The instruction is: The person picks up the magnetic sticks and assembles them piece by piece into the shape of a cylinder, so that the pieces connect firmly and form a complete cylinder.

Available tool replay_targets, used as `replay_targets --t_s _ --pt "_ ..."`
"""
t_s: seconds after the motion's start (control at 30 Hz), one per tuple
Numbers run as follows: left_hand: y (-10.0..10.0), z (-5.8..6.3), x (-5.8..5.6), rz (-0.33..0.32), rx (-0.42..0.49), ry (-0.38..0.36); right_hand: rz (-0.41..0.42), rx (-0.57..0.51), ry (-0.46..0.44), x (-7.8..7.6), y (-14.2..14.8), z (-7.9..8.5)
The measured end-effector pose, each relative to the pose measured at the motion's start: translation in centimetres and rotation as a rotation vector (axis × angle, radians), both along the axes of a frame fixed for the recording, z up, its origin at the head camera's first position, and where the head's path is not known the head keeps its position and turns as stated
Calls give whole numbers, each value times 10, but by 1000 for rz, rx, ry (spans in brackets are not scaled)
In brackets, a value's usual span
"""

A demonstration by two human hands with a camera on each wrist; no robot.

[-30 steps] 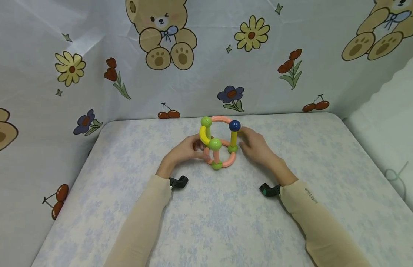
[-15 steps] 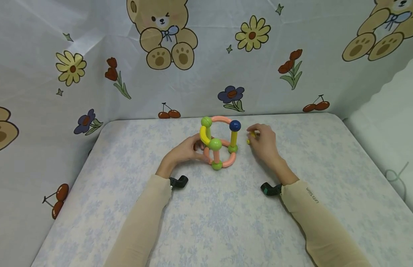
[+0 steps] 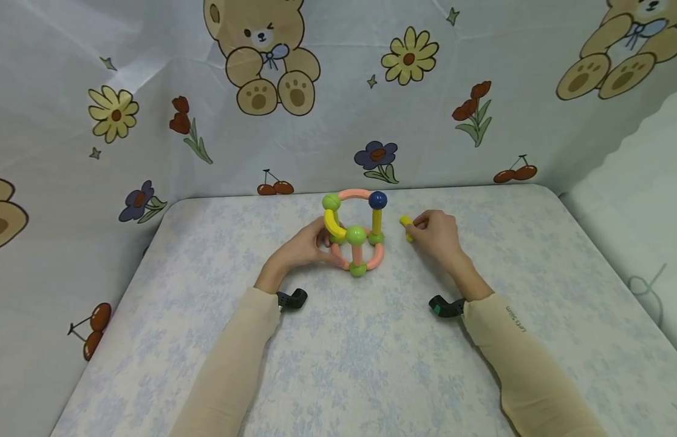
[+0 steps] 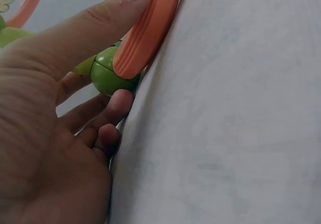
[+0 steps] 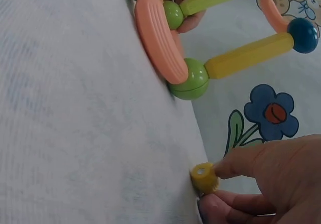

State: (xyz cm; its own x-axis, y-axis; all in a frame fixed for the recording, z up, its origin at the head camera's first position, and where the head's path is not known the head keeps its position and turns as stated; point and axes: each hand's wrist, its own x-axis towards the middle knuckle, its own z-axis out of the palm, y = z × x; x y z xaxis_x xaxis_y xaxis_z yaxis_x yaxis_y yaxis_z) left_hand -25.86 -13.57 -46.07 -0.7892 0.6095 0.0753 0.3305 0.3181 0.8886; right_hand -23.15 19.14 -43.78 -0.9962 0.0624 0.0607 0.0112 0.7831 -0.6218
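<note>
A frame of magnetic rods and balls (image 3: pixel 356 235) stands on the table, with pink curved rods at its base and top. Its upper corners carry green balls and one blue ball (image 3: pixel 377 200). My left hand (image 3: pixel 302 247) grips the lower left side. In the left wrist view the thumb lies on a pink curved rod (image 4: pixel 145 38), while fingertips curl by a green ball (image 4: pixel 108 73). To the right of the frame, my right hand (image 3: pixel 441 238) pinches a yellow curved rod (image 3: pixel 406 221) close over the table. The right wrist view shows the rod's end (image 5: pixel 204 178) with a pale disc, at the fingertips.
The table (image 3: pixel 338 364) has a pale blue-patterned cover. Behind it hangs a white cloth (image 3: pixel 338 133) printed with bears and flowers. A white surface with a thin pale cord (image 3: pixel 648 286) lies beyond the right edge. Each wrist wears a black camera (image 3: pixel 292 298).
My right hand has drawn away from the frame to the right, and the yellow curved rod now shows in its fingers. The frame has turned slightly, its blue ball shifting left.
</note>
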Motion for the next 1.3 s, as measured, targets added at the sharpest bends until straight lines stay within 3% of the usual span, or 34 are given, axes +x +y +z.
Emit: replay_targets --t_s 0.37,0.53,0.73,0.87,1.03,1.3 --pt "-3 -3 2 73 -41 30 110 3 -227 -1 -6 19" --pt "-3 -4 1 52 -19 32 159 -183 -296 0 -2 30" --pt "-1 -4 -3 57 -56 52 316 -482 -351 1 5 44" --pt "-1 -5 -5 50 -58 52 374 -634 -404 2 4 51" --pt "-2 -6 -5 51 -51 55 367 -745 -430 6 -5 60" --pt "-1 -5 -5 55 -61 54 286 -900 -408 15 -15 71"
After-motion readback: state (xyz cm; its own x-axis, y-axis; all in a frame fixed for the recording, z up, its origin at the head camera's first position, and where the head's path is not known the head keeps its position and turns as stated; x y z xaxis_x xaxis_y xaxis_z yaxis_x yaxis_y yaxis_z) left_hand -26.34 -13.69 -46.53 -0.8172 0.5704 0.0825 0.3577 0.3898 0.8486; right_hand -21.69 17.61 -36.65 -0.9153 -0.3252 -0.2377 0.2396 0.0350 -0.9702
